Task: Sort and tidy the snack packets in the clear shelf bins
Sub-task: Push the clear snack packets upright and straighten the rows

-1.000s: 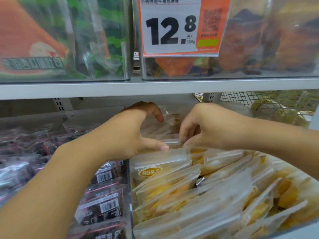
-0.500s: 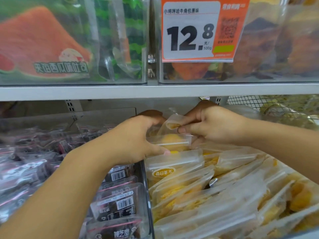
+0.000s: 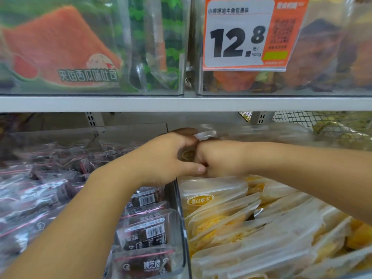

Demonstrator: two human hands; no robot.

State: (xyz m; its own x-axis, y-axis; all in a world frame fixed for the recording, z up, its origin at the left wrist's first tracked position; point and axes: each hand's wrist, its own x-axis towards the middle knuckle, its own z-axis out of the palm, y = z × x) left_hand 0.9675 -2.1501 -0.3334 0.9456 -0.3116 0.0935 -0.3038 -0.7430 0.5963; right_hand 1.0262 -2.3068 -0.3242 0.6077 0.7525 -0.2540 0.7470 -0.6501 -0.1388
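Both hands meet at frame centre, at the back of the lower shelf, over the rear of the yellow-snack bin (image 3: 182, 200). Left hand (image 3: 167, 158) has its fingers curled round a clear packet (image 3: 188, 155) with a yellowish piece inside, thumb stretched out to the right under it. Right hand (image 3: 216, 158) is knuckles-up against the left; its fingers curl down onto the same packet, and a clear packet flap (image 3: 205, 135) sticks up just above the knuckles. Whether that flap belongs to the held packet or a second one, cannot tell. Yellow packets (image 3: 227, 222) lie stacked on edge, leaning, filling lower right of frame. Dark packets with barcodes (image 3: 146, 234) fill the neighbouring bin at lower left and centre. Upper shelf edge (image 3: 141, 103) runs just above the hands; bins on it carry a price tag (image 3: 239, 35) at upper right. Likely step: tucking this packet into the back of the yellow row. Risks, as judgement: slippery film pinched by two crowded hands could slide out and drop behind the row; pushing down may topple the leaning packets forward; the left forearm crosses over the dark bin and could drag a dark packet out of line; low clearance under the shelf edge may knock knuckles or crumple the flap.
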